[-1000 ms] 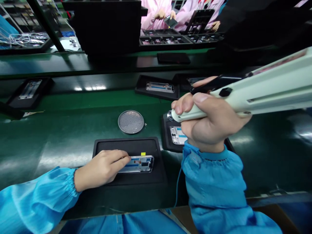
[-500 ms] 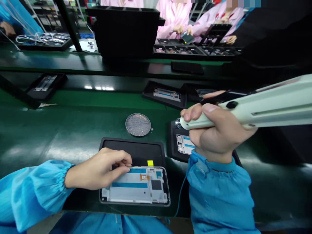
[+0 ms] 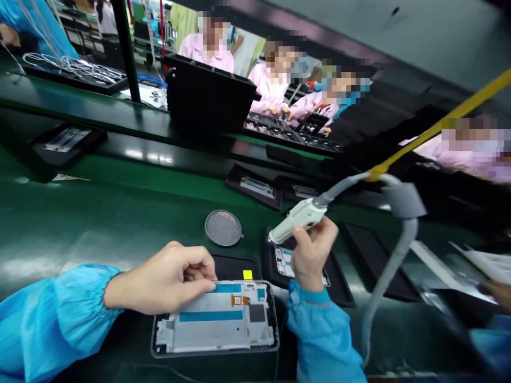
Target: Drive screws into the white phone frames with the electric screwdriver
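Note:
My left hand (image 3: 159, 279) pinches the upper edge of a phone mid-frame (image 3: 211, 334), a pale metal plate with blue strips and an orange flex cable. A yellow tab (image 3: 247, 274) sticks up at its far edge, and a black tray (image 3: 235, 265) shows partly behind it. In my right hand (image 3: 313, 255) is a pale green electric screwdriver (image 3: 297, 219), slanted with its nose down to the left and a grey cable at its back. Below the nose, a second phone frame (image 3: 283, 260) lies in a black tray (image 3: 339, 290), partly covered by my hand.
A round perforated screw dish (image 3: 223, 228) sits beyond the left hand. Further trays with phone frames (image 3: 257, 187) (image 3: 67, 139) line the back. The grey cable (image 3: 383, 282) loops down on the right, below a yellow strap (image 3: 443, 125). Co-workers in pink sit across the bench.
My right hand has moved the screwdriver away from me, and it now appears smaller and steeper. The view has tilted. My left hand keeps its pinch on the phone frame.

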Tool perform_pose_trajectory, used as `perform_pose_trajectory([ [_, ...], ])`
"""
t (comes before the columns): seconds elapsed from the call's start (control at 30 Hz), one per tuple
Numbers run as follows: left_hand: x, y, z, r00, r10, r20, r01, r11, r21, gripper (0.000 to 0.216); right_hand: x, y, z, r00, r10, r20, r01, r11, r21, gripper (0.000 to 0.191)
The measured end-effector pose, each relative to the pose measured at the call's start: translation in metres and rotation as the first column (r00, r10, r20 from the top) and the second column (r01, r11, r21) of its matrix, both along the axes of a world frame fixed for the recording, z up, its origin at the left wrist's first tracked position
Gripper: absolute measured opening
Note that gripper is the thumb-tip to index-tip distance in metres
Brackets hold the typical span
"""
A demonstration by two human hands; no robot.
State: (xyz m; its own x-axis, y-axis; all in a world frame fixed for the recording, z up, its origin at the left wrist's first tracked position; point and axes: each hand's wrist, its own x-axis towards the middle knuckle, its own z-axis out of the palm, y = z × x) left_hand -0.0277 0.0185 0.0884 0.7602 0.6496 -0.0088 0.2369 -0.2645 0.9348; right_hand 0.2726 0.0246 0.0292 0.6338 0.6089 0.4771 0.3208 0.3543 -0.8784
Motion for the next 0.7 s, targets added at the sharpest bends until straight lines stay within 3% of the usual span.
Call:
perform_pose_trajectory([
  [0.07,-0.006,0.002,0.005,1.000,-0.009,0.016,0.008,0.996,0.093,0.007,-0.010,-0.025,0.009,0.992,-0.094,0.080,0.087,0.992,0.093,0.053],
  [0.1,-0.009,0.003,0.008,1.000,-0.016,0.022,0.012,0.989,0.149,0.007,-0.019,-0.038,0.016,0.985,-0.056,0.164,0.035,0.991,0.126,0.047],
  [0.13,-0.012,0.003,0.010,0.999,-0.025,0.030,0.019,0.979,0.202,0.007,-0.029,-0.050,0.025,0.966,0.087,0.243,-0.100,0.994,0.044,0.038],
  [0.17,-0.016,0.004,0.013,0.998,-0.038,0.042,0.026,0.967,0.252,0.007,-0.041,-0.059,0.035,0.887,0.335,0.318,-0.308,0.942,-0.134,0.033],
  [0.23,-0.023,0.004,0.016,0.994,-0.067,0.082,0.034,0.935,0.354,0.008,-0.064,-0.069,0.056,0.640,0.693,0.333,-0.571,0.718,-0.398,0.033],
  [0.27,-0.026,0.004,0.018,0.992,-0.082,0.098,0.035,0.912,0.409,0.008,-0.073,-0.070,0.065,0.532,0.768,0.356,-0.606,0.640,-0.473,0.033],
  [0.33,-0.033,0.002,0.019,0.991,-0.096,0.093,0.035,0.856,0.515,0.009,-0.088,-0.065,0.077,0.446,0.786,0.429,-0.609,0.617,-0.498,0.025],
  [0.47,-0.045,-0.001,0.017,0.998,0.050,0.040,-0.064,0.717,0.695,0.006,-0.103,-0.051,0.081,0.483,0.728,0.486,-0.616,0.677,-0.402,0.015],
  [0.53,-0.048,0.001,0.015,0.994,0.094,0.053,-0.103,0.679,0.727,0.007,-0.106,-0.046,0.078,0.505,0.728,0.463,-0.616,0.680,-0.397,0.016],
  [0.7,-0.051,0.007,0.015,0.996,0.084,0.015,-0.072,0.727,0.683,0.009,-0.111,-0.039,0.073,0.475,0.803,0.360,-0.662,0.596,-0.454,0.009],
])
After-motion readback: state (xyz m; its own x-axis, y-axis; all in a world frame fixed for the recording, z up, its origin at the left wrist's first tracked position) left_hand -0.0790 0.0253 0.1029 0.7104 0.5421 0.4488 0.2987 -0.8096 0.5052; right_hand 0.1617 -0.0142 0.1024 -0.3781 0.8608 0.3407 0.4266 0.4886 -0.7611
